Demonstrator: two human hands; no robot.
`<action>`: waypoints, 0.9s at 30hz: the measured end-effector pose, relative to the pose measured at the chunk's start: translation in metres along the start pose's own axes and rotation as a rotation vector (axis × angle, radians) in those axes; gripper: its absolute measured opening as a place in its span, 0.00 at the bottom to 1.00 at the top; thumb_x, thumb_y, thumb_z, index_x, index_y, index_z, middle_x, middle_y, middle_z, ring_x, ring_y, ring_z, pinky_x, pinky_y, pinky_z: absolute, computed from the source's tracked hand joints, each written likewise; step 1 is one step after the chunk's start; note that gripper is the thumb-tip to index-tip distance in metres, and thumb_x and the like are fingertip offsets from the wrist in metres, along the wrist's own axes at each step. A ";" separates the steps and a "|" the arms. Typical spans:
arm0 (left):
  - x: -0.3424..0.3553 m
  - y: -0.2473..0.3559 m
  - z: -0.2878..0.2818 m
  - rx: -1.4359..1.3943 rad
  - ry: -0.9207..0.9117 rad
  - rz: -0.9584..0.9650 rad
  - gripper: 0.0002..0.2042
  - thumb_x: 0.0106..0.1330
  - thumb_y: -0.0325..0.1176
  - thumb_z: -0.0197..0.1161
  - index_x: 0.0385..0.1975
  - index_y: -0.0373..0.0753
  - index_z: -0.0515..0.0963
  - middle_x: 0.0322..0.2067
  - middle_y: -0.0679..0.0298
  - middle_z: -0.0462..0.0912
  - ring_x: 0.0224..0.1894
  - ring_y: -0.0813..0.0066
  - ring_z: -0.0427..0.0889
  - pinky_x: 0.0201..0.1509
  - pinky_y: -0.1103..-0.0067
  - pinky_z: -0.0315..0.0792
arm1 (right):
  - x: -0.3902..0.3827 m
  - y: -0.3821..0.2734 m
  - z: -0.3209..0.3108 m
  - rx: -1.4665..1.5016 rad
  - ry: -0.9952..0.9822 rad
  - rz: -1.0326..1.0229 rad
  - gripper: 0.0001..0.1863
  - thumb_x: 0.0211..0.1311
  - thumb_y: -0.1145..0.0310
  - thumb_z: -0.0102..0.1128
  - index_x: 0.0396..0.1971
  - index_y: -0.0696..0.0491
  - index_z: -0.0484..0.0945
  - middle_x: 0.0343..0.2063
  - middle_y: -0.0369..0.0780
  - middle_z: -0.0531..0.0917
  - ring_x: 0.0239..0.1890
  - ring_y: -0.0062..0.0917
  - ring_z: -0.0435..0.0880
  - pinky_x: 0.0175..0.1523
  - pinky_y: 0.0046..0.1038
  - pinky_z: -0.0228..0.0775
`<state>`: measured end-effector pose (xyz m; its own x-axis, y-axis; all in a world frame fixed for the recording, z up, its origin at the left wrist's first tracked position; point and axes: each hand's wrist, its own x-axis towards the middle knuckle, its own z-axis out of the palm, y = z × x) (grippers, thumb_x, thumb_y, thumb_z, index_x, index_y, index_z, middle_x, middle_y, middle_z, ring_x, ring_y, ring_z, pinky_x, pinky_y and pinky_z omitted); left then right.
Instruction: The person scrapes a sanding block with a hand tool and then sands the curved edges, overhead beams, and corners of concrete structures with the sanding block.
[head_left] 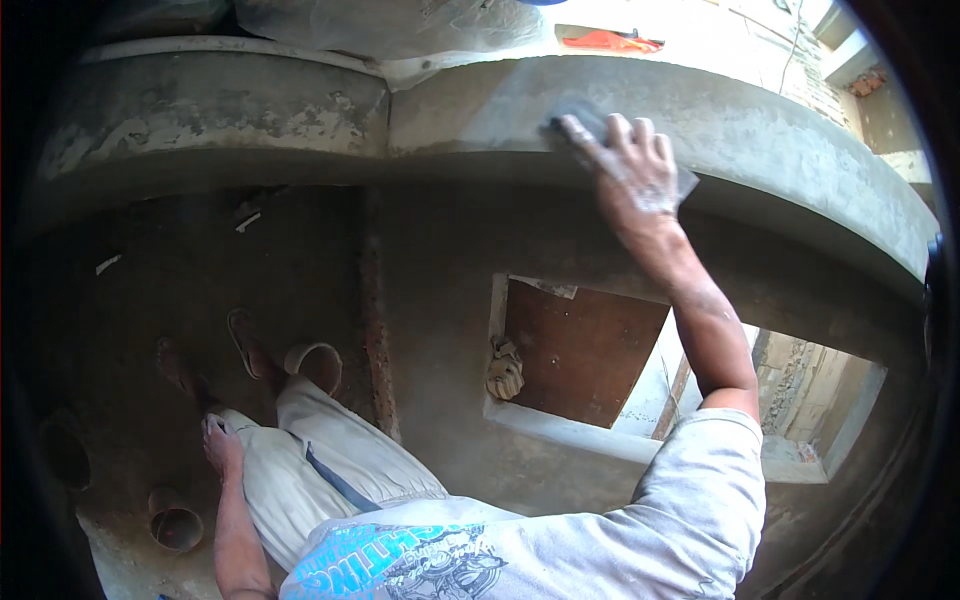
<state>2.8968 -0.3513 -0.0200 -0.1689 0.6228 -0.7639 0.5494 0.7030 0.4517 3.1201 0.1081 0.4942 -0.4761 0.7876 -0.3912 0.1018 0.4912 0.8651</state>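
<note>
My right hand [640, 170] is raised at the wall's upper edge, closed around a flat grey tool [687, 183]. Motion blurs this tool, so whether it is a trowel or a sanding block does not show. It lies against the grey plastered band [800, 150], where a paler smear runs to its left. White dust coats the back of this hand. Beside my pale trousers [330, 440], at thigh height, my left hand [222, 446] hangs with its fingers curled in. Anything inside those fingers is hidden.
Below the band, a wall opening [590, 345] holds a brown board, with a cloth-like beige bundle [505, 372] at its edge. Round pipe ends [176, 522] stand near my feet on the dark floor. Beyond the wall lie a plastic sheet [400, 25] and an orange-red item [612, 40].
</note>
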 end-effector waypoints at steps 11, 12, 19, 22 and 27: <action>0.005 -0.001 0.024 0.005 0.088 0.058 0.15 0.69 0.35 0.54 0.50 0.33 0.74 0.51 0.46 0.76 0.54 0.46 0.76 0.57 0.61 0.70 | 0.032 -0.108 0.063 0.211 0.093 -0.174 0.35 0.53 0.69 0.59 0.65 0.34 0.69 0.44 0.42 0.74 0.47 0.35 0.72 0.48 0.36 0.67; 0.002 -0.017 0.020 0.018 0.103 0.052 0.15 0.69 0.35 0.54 0.50 0.33 0.74 0.51 0.46 0.76 0.54 0.46 0.76 0.57 0.61 0.70 | 0.034 -0.107 0.056 0.225 0.106 -0.167 0.35 0.53 0.69 0.59 0.65 0.34 0.69 0.44 0.42 0.74 0.47 0.35 0.72 0.48 0.36 0.67; 0.012 0.007 0.001 -0.044 0.027 0.026 0.12 0.67 0.36 0.57 0.40 0.33 0.74 0.45 0.46 0.77 0.51 0.45 0.76 0.55 0.59 0.70 | -0.047 0.079 -0.025 -0.072 0.086 0.142 0.34 0.56 0.73 0.55 0.64 0.31 0.71 0.43 0.42 0.77 0.44 0.37 0.75 0.47 0.40 0.69; 0.016 0.022 -0.003 -0.033 -0.010 0.049 0.11 0.67 0.36 0.57 0.39 0.33 0.74 0.45 0.46 0.77 0.51 0.44 0.76 0.55 0.59 0.70 | -0.084 0.164 -0.059 -0.365 0.119 0.342 0.32 0.59 0.75 0.52 0.63 0.30 0.72 0.48 0.42 0.78 0.48 0.39 0.77 0.49 0.41 0.72; 0.031 -0.035 0.012 0.042 0.163 0.128 0.11 0.67 0.35 0.56 0.40 0.34 0.74 0.44 0.47 0.78 0.49 0.45 0.77 0.53 0.58 0.71 | -0.068 0.125 -0.074 -0.037 0.167 0.405 0.32 0.55 0.78 0.52 0.59 0.35 0.76 0.39 0.42 0.83 0.40 0.38 0.82 0.48 0.41 0.73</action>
<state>2.8820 -0.3611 -0.0651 -0.2235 0.7558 -0.6155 0.6078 0.6018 0.5182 3.1004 0.0882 0.6523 -0.5395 0.8412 0.0354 0.2793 0.1391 0.9501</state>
